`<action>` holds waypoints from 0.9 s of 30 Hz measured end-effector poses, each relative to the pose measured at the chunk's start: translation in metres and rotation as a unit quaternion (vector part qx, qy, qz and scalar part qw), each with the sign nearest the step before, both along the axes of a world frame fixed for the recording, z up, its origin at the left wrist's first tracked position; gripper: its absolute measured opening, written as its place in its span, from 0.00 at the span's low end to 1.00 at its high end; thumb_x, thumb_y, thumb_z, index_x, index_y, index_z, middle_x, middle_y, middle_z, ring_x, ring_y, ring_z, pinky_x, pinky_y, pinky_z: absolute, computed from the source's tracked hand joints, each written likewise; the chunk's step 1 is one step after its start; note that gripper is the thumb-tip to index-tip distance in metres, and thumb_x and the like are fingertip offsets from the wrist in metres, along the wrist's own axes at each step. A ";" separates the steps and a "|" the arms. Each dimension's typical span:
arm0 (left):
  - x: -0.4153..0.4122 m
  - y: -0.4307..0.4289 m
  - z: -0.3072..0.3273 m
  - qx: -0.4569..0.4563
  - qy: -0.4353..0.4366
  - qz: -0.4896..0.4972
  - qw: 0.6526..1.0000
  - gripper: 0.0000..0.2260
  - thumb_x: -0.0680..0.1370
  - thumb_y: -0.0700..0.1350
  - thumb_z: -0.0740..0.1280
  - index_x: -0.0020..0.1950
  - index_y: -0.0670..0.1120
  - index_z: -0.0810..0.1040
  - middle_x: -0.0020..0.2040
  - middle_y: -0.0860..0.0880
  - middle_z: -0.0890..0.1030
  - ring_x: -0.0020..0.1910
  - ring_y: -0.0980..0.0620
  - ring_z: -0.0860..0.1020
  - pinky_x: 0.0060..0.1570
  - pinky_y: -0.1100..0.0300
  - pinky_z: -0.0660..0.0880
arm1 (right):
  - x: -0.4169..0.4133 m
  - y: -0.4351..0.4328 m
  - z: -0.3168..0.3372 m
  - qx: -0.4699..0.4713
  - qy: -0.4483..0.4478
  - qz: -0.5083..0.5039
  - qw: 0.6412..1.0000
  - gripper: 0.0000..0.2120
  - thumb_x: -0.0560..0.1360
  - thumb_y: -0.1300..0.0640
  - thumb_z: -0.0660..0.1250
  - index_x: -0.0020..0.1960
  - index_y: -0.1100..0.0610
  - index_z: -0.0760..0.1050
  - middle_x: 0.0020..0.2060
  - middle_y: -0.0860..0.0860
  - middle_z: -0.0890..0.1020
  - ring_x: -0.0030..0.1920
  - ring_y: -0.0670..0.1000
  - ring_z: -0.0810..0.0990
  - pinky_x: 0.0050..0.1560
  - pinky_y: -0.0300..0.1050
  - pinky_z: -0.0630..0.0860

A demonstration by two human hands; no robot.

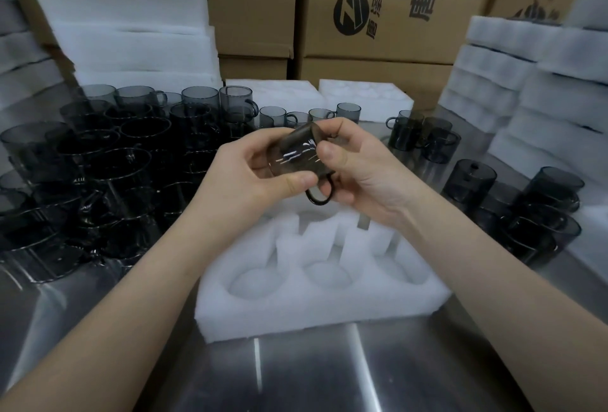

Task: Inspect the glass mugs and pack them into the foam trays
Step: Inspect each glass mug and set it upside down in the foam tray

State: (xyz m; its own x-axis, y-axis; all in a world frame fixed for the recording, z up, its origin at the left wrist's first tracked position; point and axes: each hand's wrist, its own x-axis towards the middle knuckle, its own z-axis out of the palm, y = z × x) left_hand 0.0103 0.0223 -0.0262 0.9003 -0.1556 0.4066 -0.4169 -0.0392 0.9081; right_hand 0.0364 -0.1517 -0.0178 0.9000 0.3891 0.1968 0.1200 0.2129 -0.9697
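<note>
Glass mug (297,154), smoky grey, up in the air above the middle of the counter (329,378), tipped on its side, handle hanging down toward the near edge. Gripped from both sides: left hand (243,177) curled round one end, thumb pressed flat on the wall just above the handle; right hand (365,174) curled round the other end, thumb on the side wall, fingers (342,128) wrapped over the top of the glass. All fingers bent and closed on the mug, none spread. Directly underneath, close to the near edge of the counter: white foam tray (296,309) with round pockets (three across the near row). Along the left edge, a dense crowd of matching mugs (98,181), upright, packed rim to rim. Toward the right edge, a smaller cluster of mugs (526,207), touching one another. At the back edge, two more foam trays (362,98) lying flat, a few mugs just in front. Beyond the counter, cardboard boxes (378,6) with printed logos, flanked by tall stacks of foam (131,33).
</note>
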 end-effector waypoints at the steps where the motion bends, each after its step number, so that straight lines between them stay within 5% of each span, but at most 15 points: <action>1: 0.000 -0.001 -0.001 0.014 -0.003 0.005 1.000 0.21 0.66 0.38 0.77 0.57 0.46 0.79 0.48 0.51 0.84 0.47 0.59 0.82 0.48 0.67 0.77 | -0.001 0.001 0.000 -0.022 -0.011 -0.030 0.999 0.16 0.68 0.54 0.77 0.50 0.54 0.73 0.34 0.50 0.80 0.23 0.48 0.75 0.18 0.34 0.61; 4: 0.000 -0.003 -0.001 0.054 -0.005 0.021 0.998 0.24 0.60 0.41 0.82 0.52 0.46 0.78 0.47 0.50 0.84 0.47 0.56 0.83 0.49 0.64 0.78 | -0.001 0.005 -0.001 -0.075 -0.045 -0.091 0.992 0.12 0.74 0.45 0.68 0.46 0.53 0.73 0.31 0.49 0.80 0.21 0.48 0.72 0.19 0.34 0.58; 7: 0.000 -0.004 -0.001 0.060 -0.012 0.034 0.998 0.25 0.59 0.44 0.82 0.49 0.47 0.74 0.47 0.49 0.83 0.45 0.56 0.82 0.45 0.65 0.77 | -0.002 0.007 -0.001 -0.054 -0.049 -0.103 0.992 0.08 0.81 0.52 0.61 0.50 0.54 0.76 0.33 0.50 0.80 0.23 0.48 0.72 0.26 0.42 0.58; 12: 0.003 0.003 -0.003 -0.067 -0.005 0.039 0.997 0.28 0.60 0.35 0.80 0.54 0.43 0.69 0.47 0.47 0.84 0.48 0.51 0.84 0.50 0.59 0.79 | -0.003 0.005 0.003 -0.028 0.004 -0.044 0.999 0.14 0.77 0.50 0.63 0.53 0.61 0.73 0.43 0.55 0.77 0.43 0.55 0.75 0.31 0.41 0.73; 18: 0.003 0.006 -0.003 -0.057 -0.024 0.008 0.998 0.32 0.61 0.36 0.77 0.62 0.44 0.70 0.51 0.51 0.83 0.53 0.55 0.82 0.52 0.62 0.77 | -0.005 0.007 0.002 -0.107 -0.044 -0.002 0.993 0.21 0.77 0.45 0.58 0.34 0.59 0.70 0.27 0.53 0.73 0.27 0.50 0.73 0.26 0.39 0.70; 24: 0.002 0.005 0.000 -0.023 -0.020 0.012 0.999 0.20 0.69 0.41 0.74 0.60 0.43 0.75 0.52 0.51 0.83 0.54 0.56 0.81 0.51 0.62 0.78 | -0.003 0.001 -0.001 -0.035 -0.043 0.057 0.997 0.19 0.82 0.51 0.54 0.39 0.59 0.74 0.29 0.53 0.72 0.28 0.50 0.70 0.27 0.39 0.66; 27: 0.002 0.004 0.000 -0.052 0.034 0.016 0.998 0.22 0.73 0.52 0.66 0.61 0.38 0.75 0.57 0.40 0.82 0.57 0.45 0.81 0.60 0.47 0.77 | -0.005 0.001 -0.001 0.007 -0.046 0.105 0.993 0.14 0.82 0.57 0.53 0.48 0.59 0.76 0.32 0.51 0.75 0.29 0.48 0.73 0.29 0.38 0.68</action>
State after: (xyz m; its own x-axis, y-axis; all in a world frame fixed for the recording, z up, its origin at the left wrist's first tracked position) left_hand 0.0126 0.0266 -0.0258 0.9303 -0.0867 0.3565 -0.3538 0.0453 0.9342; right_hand 0.0314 -0.1509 -0.0187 0.7774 0.5630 0.2804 0.1587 0.2559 -0.9536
